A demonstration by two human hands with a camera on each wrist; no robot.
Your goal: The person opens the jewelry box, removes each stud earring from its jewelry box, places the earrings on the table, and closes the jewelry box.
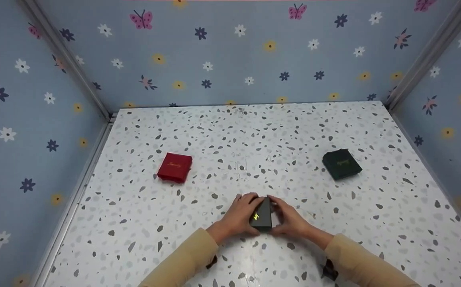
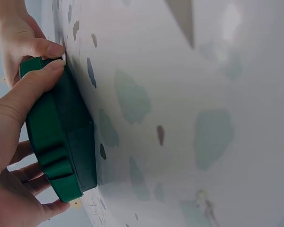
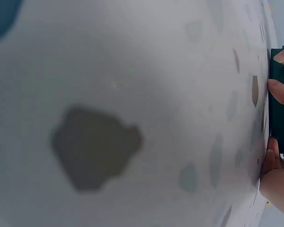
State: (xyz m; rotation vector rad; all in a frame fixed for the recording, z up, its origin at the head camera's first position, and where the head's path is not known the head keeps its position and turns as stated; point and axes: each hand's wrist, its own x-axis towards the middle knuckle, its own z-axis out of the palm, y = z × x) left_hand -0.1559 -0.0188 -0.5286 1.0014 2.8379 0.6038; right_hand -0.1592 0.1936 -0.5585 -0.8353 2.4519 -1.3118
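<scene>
A dark green box (image 1: 267, 219) with a gold mark on top rests on the speckled tabletop, near the front in the head view. My left hand (image 1: 236, 215) grips its left side, thumb at the near end and fingers toward the far end. From the right, my right hand (image 1: 292, 219) holds the same box between thumb and fingers, with a gap beside the palm. The left wrist view shows the box (image 2: 71, 132) close up, its green side ridged and thumbs on one end. Only part of the box (image 3: 279, 113) appears at the right wrist view's edge.
A red square pouch-like item (image 1: 175, 167) with gold lettering lies to the left on the tabletop (image 1: 254, 139). Opposite it, at right, lies a dark green one (image 1: 342, 164), also gold-lettered. Blue flowered panels (image 1: 230, 52) enclose the table's back and sides.
</scene>
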